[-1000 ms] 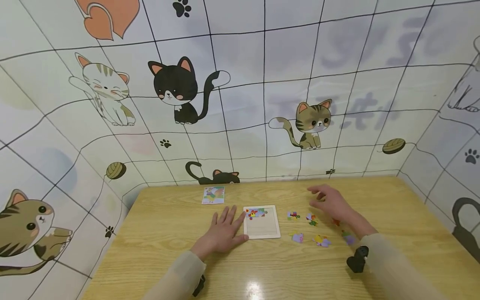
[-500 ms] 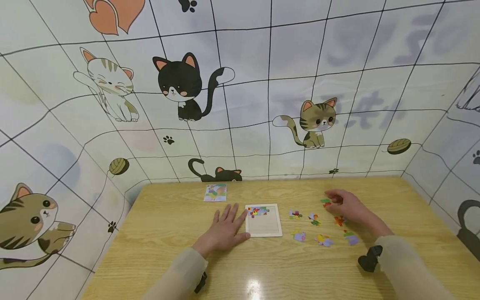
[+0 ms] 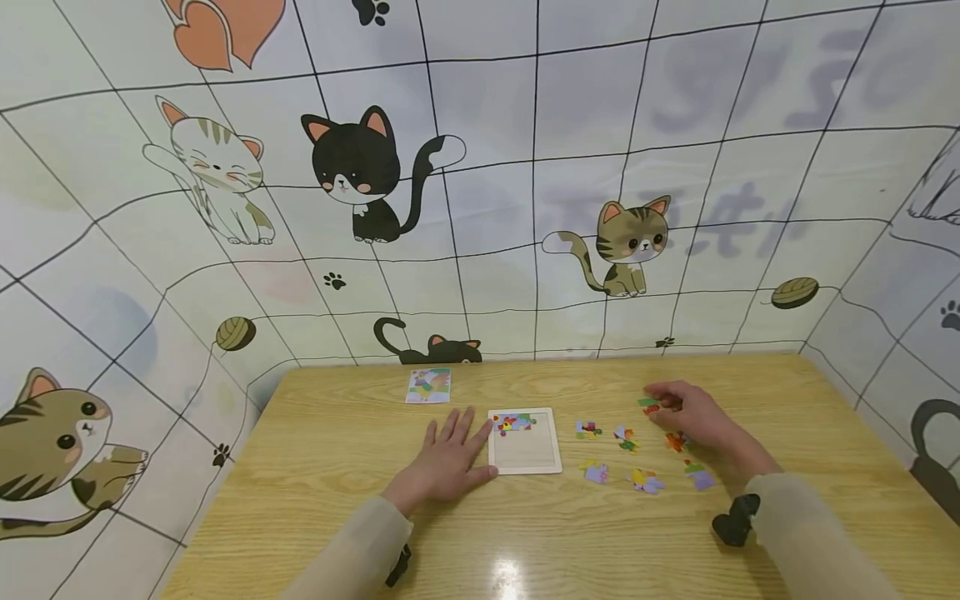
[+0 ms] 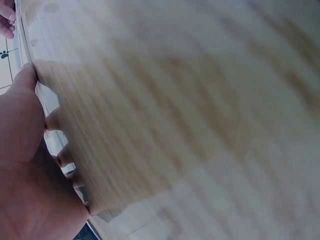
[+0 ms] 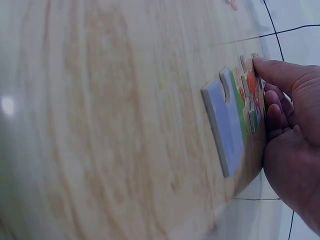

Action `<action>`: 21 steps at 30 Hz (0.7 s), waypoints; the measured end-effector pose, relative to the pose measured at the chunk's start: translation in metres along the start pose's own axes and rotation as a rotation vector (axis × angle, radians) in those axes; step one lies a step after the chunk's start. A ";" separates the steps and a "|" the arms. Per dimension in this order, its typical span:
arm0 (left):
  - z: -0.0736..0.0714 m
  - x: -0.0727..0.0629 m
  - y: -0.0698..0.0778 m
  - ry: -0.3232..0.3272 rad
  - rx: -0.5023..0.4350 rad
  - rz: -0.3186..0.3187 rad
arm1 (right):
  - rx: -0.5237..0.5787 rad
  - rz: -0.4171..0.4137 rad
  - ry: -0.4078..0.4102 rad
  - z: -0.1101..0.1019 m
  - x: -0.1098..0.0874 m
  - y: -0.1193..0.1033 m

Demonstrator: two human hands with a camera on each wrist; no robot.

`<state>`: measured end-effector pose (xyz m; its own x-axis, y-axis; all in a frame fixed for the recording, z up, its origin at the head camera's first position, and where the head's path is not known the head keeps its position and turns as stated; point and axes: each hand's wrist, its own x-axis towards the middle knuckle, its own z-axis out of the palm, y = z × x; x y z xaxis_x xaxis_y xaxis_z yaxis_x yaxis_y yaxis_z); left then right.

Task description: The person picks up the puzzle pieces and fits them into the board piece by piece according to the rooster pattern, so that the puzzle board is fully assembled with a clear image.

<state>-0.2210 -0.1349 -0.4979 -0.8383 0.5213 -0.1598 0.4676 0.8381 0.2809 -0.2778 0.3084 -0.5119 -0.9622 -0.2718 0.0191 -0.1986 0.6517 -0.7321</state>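
Note:
My left hand (image 3: 444,462) lies flat with spread fingers on the table, its thumb and forefinger at the left edge of a white-rimmed puzzle tray (image 3: 556,442). Joined colourful pieces (image 3: 514,423) fill the tray's top left; its lower part shows bare wood. At the right, my right hand (image 3: 696,414) has thumb and fingers bent around a green and red puzzle piece (image 3: 648,406), which still lies on the table. In the right wrist view the thumb (image 5: 282,72) reaches down among the pieces, and a lilac and green piece (image 5: 225,122) lies nearest the camera.
Between tray and right hand lie several loose pieces, among them a lilac one (image 3: 596,472), a yellow one (image 3: 645,481) and an orange one (image 3: 677,441). A picture card (image 3: 428,386) lies at the back left. A cat-patterned wall (image 3: 487,208) borders the table (image 3: 337,450).
My right hand has come back and to the right onto the green and red piece, its fingers closing in around it. The left hand keeps its place beside the tray.

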 end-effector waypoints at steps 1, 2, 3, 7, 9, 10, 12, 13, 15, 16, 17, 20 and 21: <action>0.000 0.000 0.000 -0.005 0.002 -0.001 | 0.001 0.003 0.002 0.000 0.000 0.000; 0.001 0.000 0.000 -0.005 0.005 0.000 | -0.003 0.000 0.001 0.000 0.000 -0.001; 0.001 0.000 0.000 -0.002 0.005 0.002 | -0.009 -0.003 0.004 0.001 0.000 -0.002; 0.002 0.001 -0.001 -0.002 0.013 -0.005 | -0.027 -0.018 0.006 0.001 0.000 -0.003; 0.002 0.001 -0.001 0.005 0.010 -0.005 | -0.031 -0.019 0.004 0.001 0.000 -0.005; 0.004 0.002 -0.003 0.002 0.016 -0.007 | -0.033 -0.021 0.001 0.001 0.000 -0.005; 0.007 0.003 -0.005 0.004 0.024 -0.009 | -0.032 -0.011 -0.004 0.002 0.000 -0.007; 0.009 0.004 -0.006 0.005 0.027 -0.010 | -0.035 -0.006 -0.004 0.001 0.000 -0.007; 0.010 0.005 -0.008 0.006 0.022 -0.007 | -0.044 -0.003 -0.006 0.001 0.000 -0.007; 0.012 0.006 -0.009 0.004 0.025 -0.008 | -0.046 -0.004 -0.007 0.001 0.000 -0.007; 0.012 0.006 -0.009 0.004 0.022 -0.009 | -0.043 -0.002 -0.007 0.001 0.000 -0.007; 0.013 0.007 -0.009 0.003 0.016 -0.007 | -0.039 0.000 -0.005 0.001 0.000 -0.006; 0.013 0.007 -0.009 0.002 0.015 -0.007 | -0.035 0.005 -0.005 0.001 0.000 -0.005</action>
<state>-0.2274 -0.1372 -0.5140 -0.8422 0.5148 -0.1601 0.4655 0.8442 0.2658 -0.2762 0.3047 -0.5084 -0.9624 -0.2714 0.0119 -0.1998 0.6775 -0.7078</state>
